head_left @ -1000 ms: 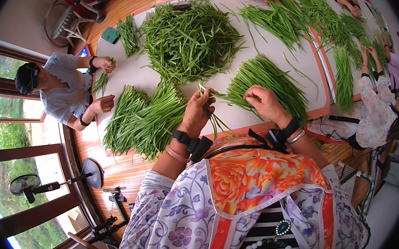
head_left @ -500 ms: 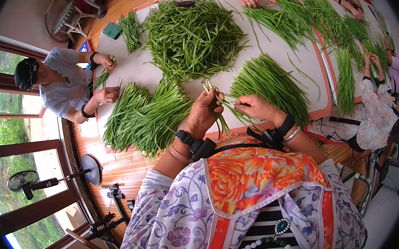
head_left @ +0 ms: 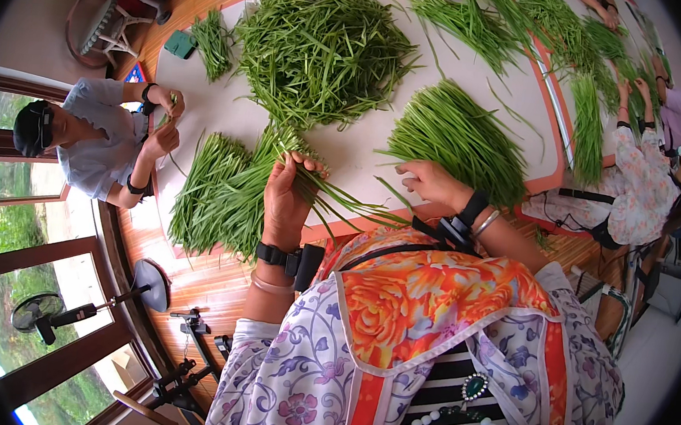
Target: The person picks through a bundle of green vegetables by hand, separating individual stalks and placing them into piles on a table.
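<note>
My left hand (head_left: 286,199) is closed around a few garlic chive stalks, and their long green leaves (head_left: 350,199) trail to the right across my front. It is beside the upper end of a laid-out bundle of garlic chives (head_left: 232,190) on the left. My right hand (head_left: 435,184) is apart from it, with loosely bent fingers and nothing clearly gripped. A loose chive leaf (head_left: 394,191) lies just below those fingertips. Right behind this hand spreads a neat bundle of garlic chives (head_left: 461,138). A large tangled heap of chives (head_left: 323,55) stands farther back.
The pale table (head_left: 211,110) has a brown-orange edge. At left, a person in a cap (head_left: 101,140) handles chives near a green box (head_left: 180,44) and a small bunch (head_left: 211,44). Other people work at right around more chives (head_left: 586,130). A fan (head_left: 40,312) stands by the windows.
My left hand has moved left with the stalks, toward the left bundle. My right hand has come away from their leaves. The person at left has brought both hands closer together.
</note>
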A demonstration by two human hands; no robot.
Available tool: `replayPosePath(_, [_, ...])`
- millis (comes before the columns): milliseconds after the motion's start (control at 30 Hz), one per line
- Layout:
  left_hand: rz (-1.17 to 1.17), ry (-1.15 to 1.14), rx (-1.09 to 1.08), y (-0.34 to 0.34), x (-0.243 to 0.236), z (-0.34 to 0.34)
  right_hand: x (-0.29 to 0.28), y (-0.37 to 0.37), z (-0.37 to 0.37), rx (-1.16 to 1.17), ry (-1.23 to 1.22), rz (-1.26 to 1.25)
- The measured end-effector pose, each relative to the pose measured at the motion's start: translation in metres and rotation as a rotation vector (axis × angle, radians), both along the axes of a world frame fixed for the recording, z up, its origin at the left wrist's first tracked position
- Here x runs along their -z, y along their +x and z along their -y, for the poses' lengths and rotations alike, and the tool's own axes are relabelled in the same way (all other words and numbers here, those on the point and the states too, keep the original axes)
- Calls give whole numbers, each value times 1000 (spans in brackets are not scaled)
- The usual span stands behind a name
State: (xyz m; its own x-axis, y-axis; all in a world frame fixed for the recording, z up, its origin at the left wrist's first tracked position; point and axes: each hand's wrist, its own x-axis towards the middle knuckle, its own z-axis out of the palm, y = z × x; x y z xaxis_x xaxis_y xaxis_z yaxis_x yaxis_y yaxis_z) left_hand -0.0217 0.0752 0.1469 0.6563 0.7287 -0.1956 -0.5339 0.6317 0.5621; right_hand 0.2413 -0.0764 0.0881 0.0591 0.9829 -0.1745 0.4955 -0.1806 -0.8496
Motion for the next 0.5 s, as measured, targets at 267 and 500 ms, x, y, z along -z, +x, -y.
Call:
replayPosePath(267, [-63, -50, -60, -5, -3, 5, 8, 18, -15, 232, 109, 668])
replayPosePath(500, [-117, -144, 5, 28, 34, 17, 11, 26, -13, 296, 225, 516])
